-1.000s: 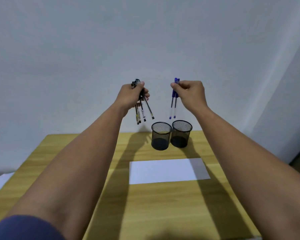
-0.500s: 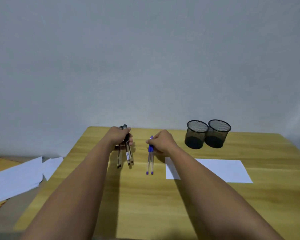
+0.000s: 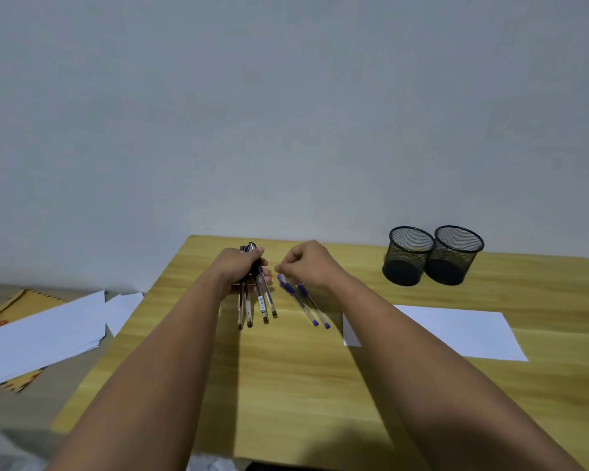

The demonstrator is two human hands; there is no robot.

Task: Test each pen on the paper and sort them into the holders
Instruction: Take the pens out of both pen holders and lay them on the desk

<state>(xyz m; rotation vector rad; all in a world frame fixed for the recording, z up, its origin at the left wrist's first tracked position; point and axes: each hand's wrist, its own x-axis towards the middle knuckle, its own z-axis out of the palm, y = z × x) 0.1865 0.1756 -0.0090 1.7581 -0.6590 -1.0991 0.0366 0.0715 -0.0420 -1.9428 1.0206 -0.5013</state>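
My left hand [image 3: 240, 268] grips a bunch of several black pens [image 3: 257, 305] by their tops, their tips spread out on the wooden table [image 3: 286, 385]. Two blue pens [image 3: 305, 305] lie slanted on the table just right of them. My right hand [image 3: 308, 266] hovers over the blue pens' top ends with its fingers curled, and no pen shows inside them. A white sheet of paper [image 3: 456, 331] lies further right, partly hidden by my right forearm. Two black mesh holders [image 3: 407, 263] [image 3: 454, 263] stand side by side at the table's back right.
Left of the table, on a lower surface, lie loose white sheets [image 3: 41, 334] over a tan envelope [image 3: 24, 297]. A plain grey wall rises straight behind the table's far edge.
Both hands came down from above the holders to the table's left part. The black pens' tips now rest on the wood. The blue pens now lie flat below my right hand.
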